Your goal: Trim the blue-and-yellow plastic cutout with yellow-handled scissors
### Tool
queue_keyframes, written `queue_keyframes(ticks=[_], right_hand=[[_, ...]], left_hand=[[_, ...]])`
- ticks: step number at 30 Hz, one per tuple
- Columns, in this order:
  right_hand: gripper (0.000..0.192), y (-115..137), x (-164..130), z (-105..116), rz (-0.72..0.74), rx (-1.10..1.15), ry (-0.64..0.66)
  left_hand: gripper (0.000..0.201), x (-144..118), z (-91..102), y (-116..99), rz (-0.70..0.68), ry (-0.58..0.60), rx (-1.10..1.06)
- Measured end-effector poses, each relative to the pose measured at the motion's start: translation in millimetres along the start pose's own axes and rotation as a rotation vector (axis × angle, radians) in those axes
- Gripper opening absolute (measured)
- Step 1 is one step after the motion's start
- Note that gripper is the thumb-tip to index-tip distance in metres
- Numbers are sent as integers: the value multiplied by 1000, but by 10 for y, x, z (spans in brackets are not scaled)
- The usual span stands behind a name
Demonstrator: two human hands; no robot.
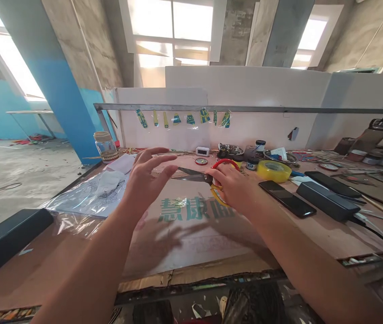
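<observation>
My right hand [233, 184] is wrapped round the red and yellow handles of a pair of scissors [196, 177]. Their blades are parted and point left. Close to the tips is my left hand [150, 177], its fingers stretched out and thumb apart. I cannot tell whether anything thin and clear lies between those fingers. Below both hands, a whitish sheet with green printed characters [194, 209] covers the front of the table. A small shiny piece with yellow-green marks [179, 202] rests on it.
Several cut patterned pieces [177, 119] hang along a metal bar [265, 109]. At right are a tape roll [274, 171], a phone [287, 198] and a dark oblong block [328, 200]. Plastic-covered paper [90, 195], a jar [105, 146] and another dark block [12, 240] stand left.
</observation>
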State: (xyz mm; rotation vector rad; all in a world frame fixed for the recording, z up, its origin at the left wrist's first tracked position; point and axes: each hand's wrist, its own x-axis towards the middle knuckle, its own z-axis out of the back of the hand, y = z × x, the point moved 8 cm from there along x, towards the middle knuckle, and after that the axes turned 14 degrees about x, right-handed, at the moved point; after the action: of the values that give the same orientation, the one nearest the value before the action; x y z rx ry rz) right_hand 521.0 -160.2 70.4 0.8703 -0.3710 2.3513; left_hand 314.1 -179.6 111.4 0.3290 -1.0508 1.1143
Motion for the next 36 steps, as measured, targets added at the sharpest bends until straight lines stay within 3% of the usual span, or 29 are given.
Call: queue_keyframes(ticks=[4,8,18,22,26,28,32,36], right_hand=[[47,-16,-1,-75,-3,-22,100],[44,15,-5,-127,36,-85,117],[37,99,3,-145,36,-81,129],[41,-8,-7,-236,-2,-28,170],[44,-187,-22,-242,-125,41,143],[46,-294,-39,-209,-239,86,119],[51,-397,-62,-148,-390,146,91],[52,-354,-37,-151,-372,198,83]], left_hand=[[21,-8,-136,-17,-94,122,90],[20,-49,-255,5,-134,218,163],[9,-72,-344,-34,-184,267,205],[12,-65,-348,-13,-121,232,191],[18,-6,-284,209,58,188,154],[24,-20,-366,351,142,299,205],[28,-294,-833,406,91,761,314],[17,-522,-1127,355,55,871,341]])
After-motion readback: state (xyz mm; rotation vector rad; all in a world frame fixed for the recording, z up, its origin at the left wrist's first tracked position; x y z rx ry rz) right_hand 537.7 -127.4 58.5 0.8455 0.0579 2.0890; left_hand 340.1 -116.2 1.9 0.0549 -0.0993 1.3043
